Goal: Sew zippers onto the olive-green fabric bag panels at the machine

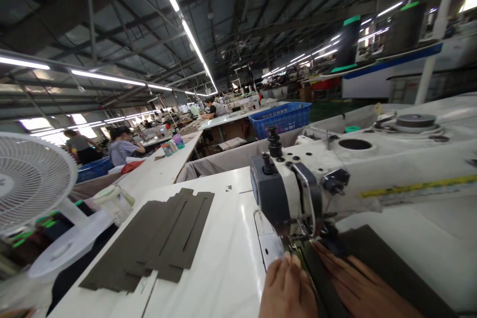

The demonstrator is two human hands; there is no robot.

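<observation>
A white and dark-grey sewing machine [286, 191] stands over the white table, its presser foot low on the work. Just in front of the foot, my left hand [288, 288] has its fingers bent and bunched together; what lies under the fingertips is hidden. Beside them runs a narrow strip with a golden shine, too small to make out. My right hand [359, 283] lies flat with fingers stretched on a dark olive-grey fabric piece [387, 258], close to the needle area. Further left, a fanned stack of similar fabric pieces [152, 238] rests on the table; several have slits.
A white fan [32, 184] stands at the left. Behind the machine is a blue plastic crate [281, 117]. A yellow measuring tape [421, 185] runs along the machine bed. Co-workers [124, 146] sit at tables further back. Large thread cones [348, 42] stand at the upper right.
</observation>
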